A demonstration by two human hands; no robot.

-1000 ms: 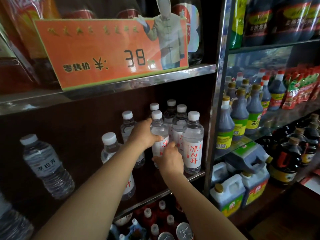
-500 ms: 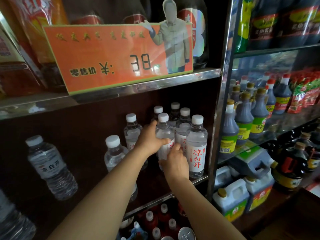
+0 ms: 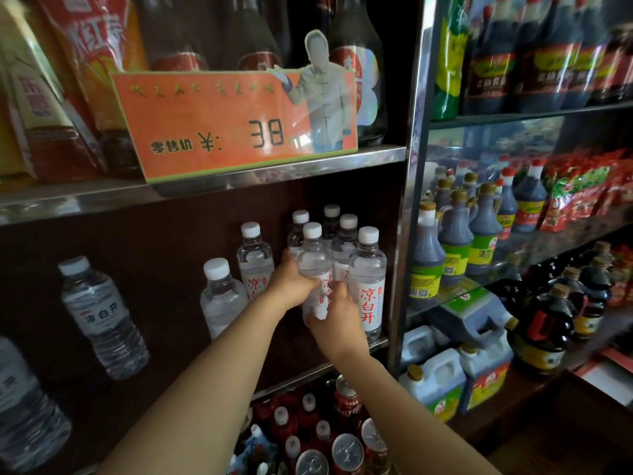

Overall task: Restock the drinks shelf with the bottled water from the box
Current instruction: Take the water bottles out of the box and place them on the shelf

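Both my hands hold one clear water bottle (image 3: 312, 258) with a white cap and red lettering, upright on the dark middle shelf. My left hand (image 3: 291, 282) grips its side from the left. My right hand (image 3: 337, 318) grips its lower part from the front. Right beside it stands a water bottle (image 3: 368, 279) at the shelf's right end, with several more bottles (image 3: 339, 234) behind. Two more white-capped bottles (image 3: 255, 258) stand to the left. The box is not in view.
A metal upright post (image 3: 407, 186) bounds the shelf on the right; dark sauce bottles (image 3: 455, 241) fill the bay beyond. A metal shelf edge (image 3: 274, 169) with an orange price sign (image 3: 233, 125) hangs overhead. Larger water bottles (image 3: 99, 313) stand far left. Cans and red bottles (image 3: 325, 437) sit below.
My hands stay on the same bottle; the right hand has slid lower on it. The camera has shifted, so the shelf sits further right and lower in view.
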